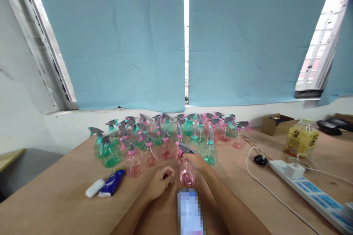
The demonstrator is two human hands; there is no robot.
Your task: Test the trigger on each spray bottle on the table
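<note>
My right hand is wrapped around the neck of a pink spray bottle, just below its grey and pink trigger head. The bottle is clear pink, and its round base faces me, so it looks tilted. To its left, my left hand rests near the table top with its fingers curled in and nothing visible in them. A phone with a lit, blurred screen lies between my forearms. Beyond my hands stand many more spray bottles, among them a pink one and a green one.
On the left of the table lie a blue packet and a white oblong object. To the right are a power strip with cables, a black round object, a yellow jug and a cardboard box.
</note>
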